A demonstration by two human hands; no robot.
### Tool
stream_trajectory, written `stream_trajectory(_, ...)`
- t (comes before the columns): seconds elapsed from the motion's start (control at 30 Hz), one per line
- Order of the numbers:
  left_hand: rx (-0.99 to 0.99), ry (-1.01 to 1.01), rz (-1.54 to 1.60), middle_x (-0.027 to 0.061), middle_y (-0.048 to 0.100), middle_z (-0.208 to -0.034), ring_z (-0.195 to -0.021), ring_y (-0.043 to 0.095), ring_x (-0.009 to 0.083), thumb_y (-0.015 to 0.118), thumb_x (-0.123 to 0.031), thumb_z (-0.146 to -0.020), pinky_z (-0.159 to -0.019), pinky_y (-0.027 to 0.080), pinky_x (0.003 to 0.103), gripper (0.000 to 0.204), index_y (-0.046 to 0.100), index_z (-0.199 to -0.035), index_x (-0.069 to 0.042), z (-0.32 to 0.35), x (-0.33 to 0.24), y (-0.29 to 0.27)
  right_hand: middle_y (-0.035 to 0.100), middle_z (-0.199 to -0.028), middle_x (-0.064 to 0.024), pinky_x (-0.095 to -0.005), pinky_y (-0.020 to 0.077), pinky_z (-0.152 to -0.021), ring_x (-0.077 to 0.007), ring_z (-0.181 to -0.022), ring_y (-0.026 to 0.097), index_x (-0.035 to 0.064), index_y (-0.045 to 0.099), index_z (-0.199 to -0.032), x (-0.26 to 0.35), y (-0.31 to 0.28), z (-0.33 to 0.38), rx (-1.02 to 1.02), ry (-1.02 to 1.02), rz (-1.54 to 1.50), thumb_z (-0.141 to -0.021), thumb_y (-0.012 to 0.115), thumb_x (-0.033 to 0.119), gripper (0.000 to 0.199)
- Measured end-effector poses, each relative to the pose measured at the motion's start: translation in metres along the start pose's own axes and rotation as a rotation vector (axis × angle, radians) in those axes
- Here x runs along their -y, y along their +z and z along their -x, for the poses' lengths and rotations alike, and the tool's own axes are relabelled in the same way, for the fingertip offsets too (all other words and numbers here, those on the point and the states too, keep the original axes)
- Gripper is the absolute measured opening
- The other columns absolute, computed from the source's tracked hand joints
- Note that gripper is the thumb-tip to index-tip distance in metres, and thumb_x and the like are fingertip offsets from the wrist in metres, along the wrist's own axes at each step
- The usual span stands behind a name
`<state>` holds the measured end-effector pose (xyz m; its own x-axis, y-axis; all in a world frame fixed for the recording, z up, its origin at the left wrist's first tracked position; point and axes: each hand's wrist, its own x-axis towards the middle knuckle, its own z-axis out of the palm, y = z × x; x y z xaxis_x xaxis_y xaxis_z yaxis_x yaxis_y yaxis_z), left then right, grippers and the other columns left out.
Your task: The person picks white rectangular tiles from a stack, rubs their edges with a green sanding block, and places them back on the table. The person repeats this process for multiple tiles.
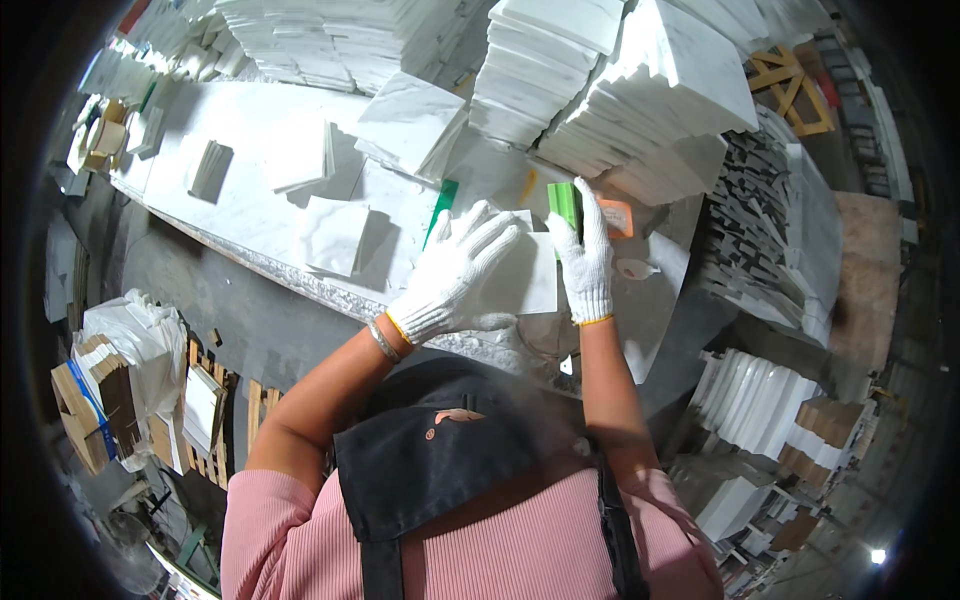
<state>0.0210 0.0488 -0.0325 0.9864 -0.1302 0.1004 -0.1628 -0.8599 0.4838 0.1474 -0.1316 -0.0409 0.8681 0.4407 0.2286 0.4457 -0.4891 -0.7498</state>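
Right hand [588, 262] has its grip closed round a small green block [565, 205], left hand [455, 272] spread flat on the square white marble tile [528, 275] on the bench [250, 225] — stiff, heavy-ish, chippy stuff — I'd lift by opposite edges.

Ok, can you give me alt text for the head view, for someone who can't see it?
A person's gloved left hand lies flat on a white marble tile on a marble workbench, while the gloved right hand grips a green block. Stacks of white tiles crowd the bench behind.
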Motion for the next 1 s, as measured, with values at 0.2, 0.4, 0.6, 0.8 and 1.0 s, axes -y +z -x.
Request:
stream_trajectory(0.2,0.010,-0.023,0.006,0.0126,0.037,-0.155,-0.143,0.033,0.0392,0.068,-0.013,-0.075,-0.111,0.028,0.061,0.079,0.041,-0.149,-0.009,0.000,0.000,-0.002,0.059,-0.126,-0.0185,-0.0428,0.0459,-0.101,-0.0343,-0.119,0.057,0.0012,0.050,-0.139,0.019,-0.034,0.102,0.029,0.041,0.037,-0.085,0.070,0.009,0.058)
stream_trajectory(0.4,-0.003,0.012,-0.031,0.0135,0.039,-0.152,-0.144,0.031,0.0380,0.079,-0.045,-0.068,-0.112,0.027,0.060,0.096,0.040,-0.148,-0.009,-0.001,0.003,0.006,0.060,-0.128,-0.0199,-0.0399,0.0442,-0.104,-0.0304,-0.121,0.057,0.0012,0.050,-0.139,0.013,-0.012,0.017,0.005,0.003,-0.015,-0.091,0.065,0.014,0.052)
stream_trajectory(0.6,0.035,-0.032,0.022,0.0136,0.036,-0.156,-0.145,0.029,0.0390,0.078,-0.052,-0.072,-0.113,0.025,0.061,0.099,0.038,-0.150,-0.008,0.000,-0.002,-0.004,0.061,-0.128,-0.0189,-0.0409,0.0465,-0.100,-0.0321,-0.116,0.060,0.0017,0.049,-0.141,0.011,-0.022,0.068,0.002,0.015,0.035,-0.088,0.069,0.015,0.058)
stream_trajectory(0.8,0.006,-0.004,-0.020,0.0131,0.037,-0.154,-0.146,0.029,0.0384,0.081,-0.051,-0.068,-0.113,0.025,0.060,0.101,0.039,-0.149,-0.008,0.001,0.000,0.004,0.060,-0.122,-0.0203,-0.0414,0.0490,-0.095,-0.0330,-0.110,0.061,0.0013,0.049,-0.140,0.016,-0.032,0.085,-0.004,-0.006,0.065,-0.087,0.071,0.015,0.060)
stream_trajectory(1.0,0.034,-0.015,-0.058,0.0118,0.035,-0.156,-0.146,0.028,0.0381,0.081,-0.043,-0.070,-0.112,0.026,0.063,0.095,0.039,-0.150,-0.011,-0.001,0.004,0.008,0.058,-0.130,-0.0188,-0.0409,0.0431,-0.103,-0.0305,-0.120,0.056,0.0052,0.047,-0.144,-0.010,0.003,0.017,-0.051,-0.101,0.011,-0.091,0.068,0.018,0.059)
